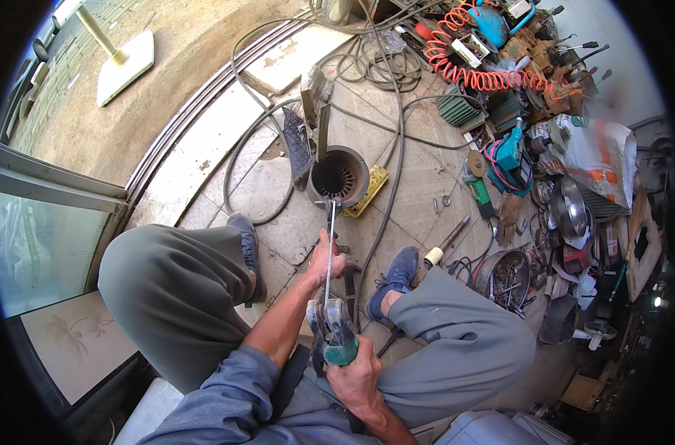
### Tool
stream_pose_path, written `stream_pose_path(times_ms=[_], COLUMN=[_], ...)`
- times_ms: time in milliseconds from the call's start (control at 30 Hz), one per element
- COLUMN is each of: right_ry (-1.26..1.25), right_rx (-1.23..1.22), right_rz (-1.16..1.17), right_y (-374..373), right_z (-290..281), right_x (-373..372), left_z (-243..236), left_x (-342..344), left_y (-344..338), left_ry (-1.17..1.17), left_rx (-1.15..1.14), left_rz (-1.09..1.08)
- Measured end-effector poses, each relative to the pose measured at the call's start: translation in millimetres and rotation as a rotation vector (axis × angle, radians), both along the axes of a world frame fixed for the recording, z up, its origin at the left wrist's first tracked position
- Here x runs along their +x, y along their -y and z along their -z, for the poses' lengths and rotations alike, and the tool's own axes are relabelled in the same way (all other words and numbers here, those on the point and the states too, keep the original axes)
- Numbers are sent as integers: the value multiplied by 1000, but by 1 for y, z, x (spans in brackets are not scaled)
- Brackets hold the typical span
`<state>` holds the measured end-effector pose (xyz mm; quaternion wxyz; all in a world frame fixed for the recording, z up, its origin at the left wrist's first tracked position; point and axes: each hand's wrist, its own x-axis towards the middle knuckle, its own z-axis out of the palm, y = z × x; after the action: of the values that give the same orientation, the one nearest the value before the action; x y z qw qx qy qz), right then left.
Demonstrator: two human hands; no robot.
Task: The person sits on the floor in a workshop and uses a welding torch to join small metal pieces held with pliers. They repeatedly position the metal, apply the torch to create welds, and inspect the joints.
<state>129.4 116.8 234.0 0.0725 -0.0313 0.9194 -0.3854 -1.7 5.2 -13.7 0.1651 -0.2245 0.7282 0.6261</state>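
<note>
My right hand (357,374) is closed around the green handle of a tool (340,350) with two worn grey jaw-like parts at its top. From between those parts a long thin metal rod (329,267) runs forward to the rim of a round metal motor housing (325,194). The housing stands mouth up, with slots showing inside. Reaching across beside the rod, my left hand (327,261) has its fingers curled close below the housing. A dark and reddish handle-like piece shows at those fingers; its kind is hard to make out.
Close beside the housing lie a yellow block (368,194) and a dark mesh-patterned piece (296,144). Black cables (401,111) loop over the tiles. To the right are a green angle grinder (480,194), a bowl of metal bits (503,278) and a red coiled hose (474,67).
</note>
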Motion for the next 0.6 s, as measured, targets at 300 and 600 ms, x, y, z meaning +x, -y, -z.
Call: stream_pose_path(times_ms=[300, 600], right_ry=[3, -26], right_rx=[7, 25], right_rz=[-3, -16], right_y=[0, -3], right_z=[0, 3], right_x=[1, 2], left_z=[5, 2], left_x=[0, 0], left_y=[-1, -1], left_ry=[-23, -20], left_rx=[-27, -14], left_rz=[-3, 3])
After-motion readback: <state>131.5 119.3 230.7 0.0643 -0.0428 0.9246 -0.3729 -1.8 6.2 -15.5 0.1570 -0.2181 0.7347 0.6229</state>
